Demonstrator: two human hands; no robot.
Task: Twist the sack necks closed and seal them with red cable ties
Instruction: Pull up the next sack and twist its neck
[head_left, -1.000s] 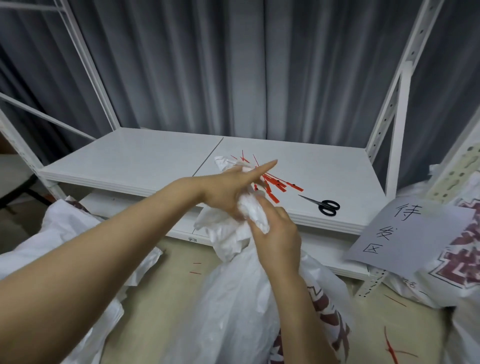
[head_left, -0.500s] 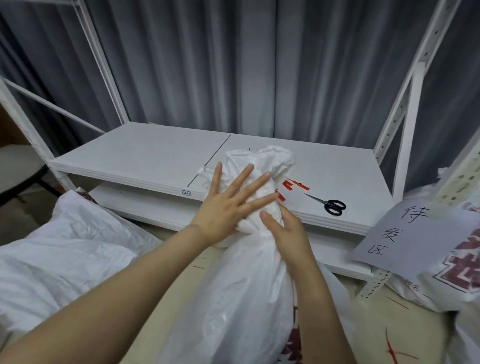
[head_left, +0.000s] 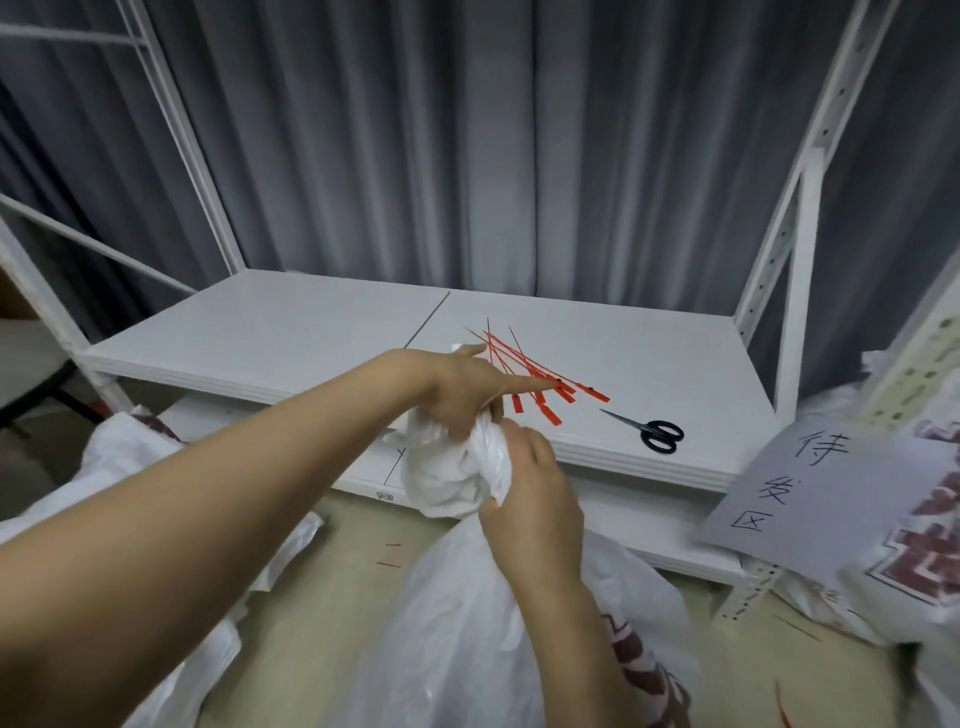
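Observation:
A white woven sack (head_left: 467, 623) stands on the floor in front of me, its neck (head_left: 452, 467) bunched into a crumpled wad. My left hand (head_left: 462, 389) grips the top of that wad from above, with the index finger stretched out toward the ties. My right hand (head_left: 530, 493) grips the neck from the right, just below. Several red cable ties (head_left: 540, 379) lie in a loose bundle on the white shelf (head_left: 291, 332), just beyond my left fingertip.
Black scissors (head_left: 657, 431) lie on the shelf right of the ties. A grey paper sign (head_left: 810, 493) with handwriting leans at the right over printed sacks (head_left: 924, 561). Another white sack (head_left: 130, 467) lies at the left. White rack posts (head_left: 795, 291) and grey curtains stand behind.
My left hand went from lying flat with spread fingers on the raised neck to gripping it from above. The neck has come down and is more tightly bunched, uncovering the ties.

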